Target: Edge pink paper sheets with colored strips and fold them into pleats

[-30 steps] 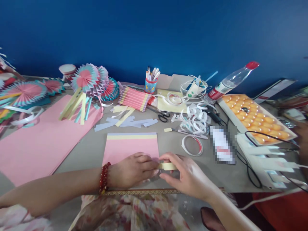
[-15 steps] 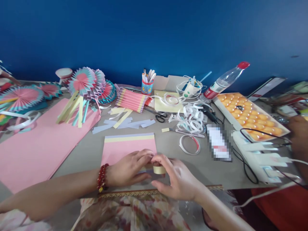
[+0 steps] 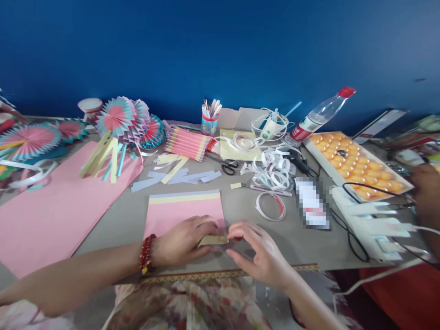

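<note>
My left hand (image 3: 184,240), with a red bead bracelet at the wrist, rests on the near edge of a pink paper sheet (image 3: 182,211) that has yellow and lilac bands along its far edge. Its fingers pinch a narrow yellow paper strip (image 3: 213,240) lying at the sheet's near right corner. My right hand (image 3: 261,254) sits just right of the strip, thumb and forefinger curled at the strip's right end.
A large pink sheet (image 3: 51,211) and folded paper fans (image 3: 120,117) lie at left. Scissors (image 3: 228,167), curled white strips (image 3: 273,172), a pen cup (image 3: 209,121), a bottle (image 3: 319,114), a tray of orange balls (image 3: 360,167) and cables (image 3: 357,238) fill the right. Another person's arm (image 3: 428,192) is far right.
The yellow strip has gone from sticking out to the right, through a curl between both hands, to lying flat by the sheet's corner. My right hand moved left and lower.
</note>
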The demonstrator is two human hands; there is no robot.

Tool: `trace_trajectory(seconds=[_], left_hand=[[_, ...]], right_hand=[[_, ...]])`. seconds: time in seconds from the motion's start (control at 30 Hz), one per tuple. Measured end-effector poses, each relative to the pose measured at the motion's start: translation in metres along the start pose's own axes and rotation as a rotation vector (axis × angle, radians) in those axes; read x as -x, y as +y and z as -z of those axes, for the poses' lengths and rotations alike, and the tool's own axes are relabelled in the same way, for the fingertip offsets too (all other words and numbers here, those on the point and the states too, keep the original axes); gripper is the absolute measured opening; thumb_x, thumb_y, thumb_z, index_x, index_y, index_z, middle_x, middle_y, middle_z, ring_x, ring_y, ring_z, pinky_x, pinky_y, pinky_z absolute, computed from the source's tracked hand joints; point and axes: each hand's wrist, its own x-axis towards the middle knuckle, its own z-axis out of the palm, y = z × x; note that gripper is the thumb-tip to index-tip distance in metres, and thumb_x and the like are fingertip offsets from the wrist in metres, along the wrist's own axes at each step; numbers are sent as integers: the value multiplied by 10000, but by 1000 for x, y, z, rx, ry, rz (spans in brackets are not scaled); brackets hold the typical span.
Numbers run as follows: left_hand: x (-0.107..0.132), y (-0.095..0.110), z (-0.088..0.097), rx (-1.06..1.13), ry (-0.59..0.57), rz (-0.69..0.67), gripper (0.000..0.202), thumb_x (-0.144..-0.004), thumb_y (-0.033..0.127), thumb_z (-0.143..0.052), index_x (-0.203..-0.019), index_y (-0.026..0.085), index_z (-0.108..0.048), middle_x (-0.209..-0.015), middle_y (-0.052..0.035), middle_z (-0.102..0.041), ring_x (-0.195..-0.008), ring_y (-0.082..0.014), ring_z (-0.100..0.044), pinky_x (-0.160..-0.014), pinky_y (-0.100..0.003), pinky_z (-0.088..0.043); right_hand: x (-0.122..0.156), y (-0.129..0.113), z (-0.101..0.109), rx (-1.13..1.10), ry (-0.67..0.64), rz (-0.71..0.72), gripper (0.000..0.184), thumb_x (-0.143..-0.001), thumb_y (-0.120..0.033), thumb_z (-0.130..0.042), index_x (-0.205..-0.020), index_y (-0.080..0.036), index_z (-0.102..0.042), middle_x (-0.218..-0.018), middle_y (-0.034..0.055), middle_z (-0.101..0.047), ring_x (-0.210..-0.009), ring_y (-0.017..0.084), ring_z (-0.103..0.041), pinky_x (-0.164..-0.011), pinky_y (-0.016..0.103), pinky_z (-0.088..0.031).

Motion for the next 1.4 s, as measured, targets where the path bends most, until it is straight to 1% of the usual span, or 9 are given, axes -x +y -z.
trace_trajectory(seconds=[0.1, 0.23, 0.37, 0.47, 0.57, 0.7, 0.93, 1.17, 1.4], left_hand=[[1, 0, 0, -24, -2, -1, 224, -941, 288, -552, -1128, 180, -493, -1185, -98, -567, -1107, -212, -537, -937, -321, -450], [3, 0, 1, -48, 10, -12, 216, -933, 276, -537, -1121, 181, -489, -1221, -115, -553, -1148, -224, -522, -969, -339, -451], [4, 1, 2, -91, 21, -47, 355, -927, 232, -509, -1269, 176, -430, -1303, -131, -529, -1261, -233, -460, -1057, -369, -413], [3, 2, 2, -176, -30, -75, 479, -913, 190, -494, -1376, 171, -370, -1357, -139, -502, -1294, -243, -435, -1075, -386, -404], [2, 3, 3, -247, -77, -71, 428, -896, 148, -489, -1321, 167, -445, -1331, -144, -519, -1238, -249, -488, -1030, -391, -444], [0, 5, 2, -289, -99, -59, 377, -869, 113, -512, -1244, 156, -512, -1313, -139, -531, -1205, -250, -514, -1013, -387, -456], [-1, 5, 0, -302, -117, -83, 389, -861, 81, -491, -1243, 143, -532, -1334, -133, -532, -1213, -238, -514, -1030, -382, -441], [-1, 1, -3, -286, -125, -91, 458, -812, 68, -511, -1263, 148, -521, -1347, -125, -531, -1229, -245, -508, -1037, -381, -430], [-1, -1, -6, -297, -120, -102, 421, -841, 86, -507, -1256, 151, -539, -1354, -115, -529, -1232, -239, -500, -1042, -389, -420]], right_hand=[[10, 6, -9, 59, 64, -13, 178, -888, -168, -546, -1060, -212, -545, -1065, 83, -627, -1000, 212, -584, -842, 346, -485], [21, 11, -20, 124, 56, 13, 283, -907, -163, -535, -1183, -215, -567, -1119, 98, -635, -1029, 225, -584, -877, 384, -507], [24, 12, -24, 186, 70, 42, 303, -923, -180, -523, -1218, -207, -581, -1135, 112, -641, -1017, 232, -593, -875, 404, -524], [23, 12, -25, 210, 88, 55, 276, -927, -187, -509, -1183, -205, -613, -1113, 113, -650, -1003, 229, -606, -867, 400, -539], [22, 12, -26, 213, 86, 49, 275, -928, -186, -503, -1172, -208, -628, -1110, 109, -653, -1006, 224, -613, -871, 386, -547], [25, 13, -26, 247, 86, 44, 286, -925, -178, -509, -1181, -207, -634, -1115, 102, -655, -1012, 220, -613, -897, 383, -543], [31, 16, -27, 312, 59, 66, 323, -919, -158, -487, -1197, -218, -639, -1131, 103, -647, -1014, 233, -598, -880, 405, -546], [31, 17, -27, 255, 85, 38, 342, -920, -139, -475, -1216, -224, -626, -1126, 97, -642, -1022, 223, -600, -890, 392, -542], [31, 18, -28, 238, 111, 12, 460, -903, -93, -440, -1328, -230, -550, -1146, 92, -634, -1043, 227, -589, -925, 407, -525]])
